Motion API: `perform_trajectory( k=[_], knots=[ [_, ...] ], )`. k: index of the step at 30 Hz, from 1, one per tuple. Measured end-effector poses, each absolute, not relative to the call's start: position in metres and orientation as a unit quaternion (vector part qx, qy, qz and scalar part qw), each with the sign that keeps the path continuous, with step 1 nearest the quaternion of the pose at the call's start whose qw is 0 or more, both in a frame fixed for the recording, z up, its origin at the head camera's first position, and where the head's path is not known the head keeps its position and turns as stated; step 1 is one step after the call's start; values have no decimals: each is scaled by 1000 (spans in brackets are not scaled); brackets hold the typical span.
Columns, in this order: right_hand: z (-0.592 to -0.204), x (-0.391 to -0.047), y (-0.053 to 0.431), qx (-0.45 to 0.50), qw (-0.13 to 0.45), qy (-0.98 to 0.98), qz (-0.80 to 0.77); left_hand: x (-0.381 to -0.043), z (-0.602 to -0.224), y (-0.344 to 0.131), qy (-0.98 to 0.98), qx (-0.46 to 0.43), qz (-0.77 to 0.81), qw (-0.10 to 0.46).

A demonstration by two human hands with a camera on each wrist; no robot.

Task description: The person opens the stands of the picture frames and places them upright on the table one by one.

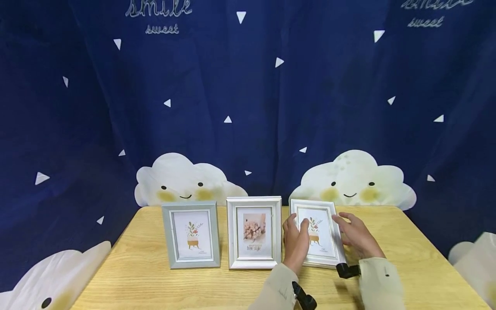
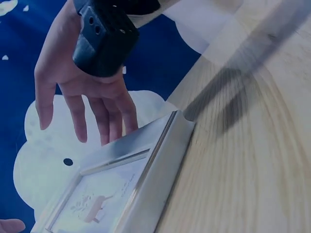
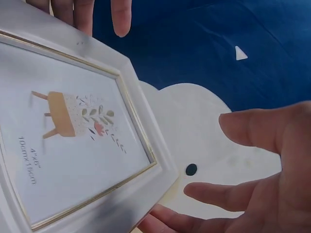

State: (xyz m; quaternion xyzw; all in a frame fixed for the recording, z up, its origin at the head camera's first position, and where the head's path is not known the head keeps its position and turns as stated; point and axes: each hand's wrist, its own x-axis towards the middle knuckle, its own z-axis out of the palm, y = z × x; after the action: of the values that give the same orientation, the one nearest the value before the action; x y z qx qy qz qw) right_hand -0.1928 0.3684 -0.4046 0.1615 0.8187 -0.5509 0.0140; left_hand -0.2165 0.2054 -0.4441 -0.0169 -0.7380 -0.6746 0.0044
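Observation:
A white picture frame (image 1: pixel 336 241) with a thin gold inner line and a potted-plant print leans back on the table at the right. My left hand (image 1: pixel 296 243) is at its left side, thumb in front of the print, fingers along the left edge; whether they touch it I cannot tell. Beside the upper right edge is my right hand (image 1: pixel 358 236), thumb and forefinger spread apart. In the right wrist view, the right hand (image 3: pixel 262 184) has its lower fingers partly hidden behind the frame (image 3: pixel 150 194). The left wrist view shows the right hand (image 2: pixel 87 82) with loosely extended fingers.
A white frame with a flower photo (image 1: pixel 254 232) stands just left of my left hand. Farther left stands a grey-green frame (image 1: pixel 168 237) with a plant print. All are on a light wooden table (image 1: pixel 139 275) before a dark blue curtain (image 1: pixel 201 86) with clouds.

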Motion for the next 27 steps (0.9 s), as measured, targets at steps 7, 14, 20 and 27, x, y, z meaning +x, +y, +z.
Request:
perform_trajectory(
  k=[7, 14, 20, 27],
  knots=[
    [-394, -185, 365, 165, -2, 820, -548, -206, -445, 203, -769, -99, -628, 64],
    [-384, -179, 365, 151, -11, 826, -543, -199, -441, 200, -784, -143, -597, 89],
    [-378, -177, 366, 144, -9, 837, -529, -196, -437, 195, -790, -171, -581, 97],
    [-374, -170, 360, 146, -35, 860, -487, -186, -436, 186, -800, -219, -552, 82]
  ],
)
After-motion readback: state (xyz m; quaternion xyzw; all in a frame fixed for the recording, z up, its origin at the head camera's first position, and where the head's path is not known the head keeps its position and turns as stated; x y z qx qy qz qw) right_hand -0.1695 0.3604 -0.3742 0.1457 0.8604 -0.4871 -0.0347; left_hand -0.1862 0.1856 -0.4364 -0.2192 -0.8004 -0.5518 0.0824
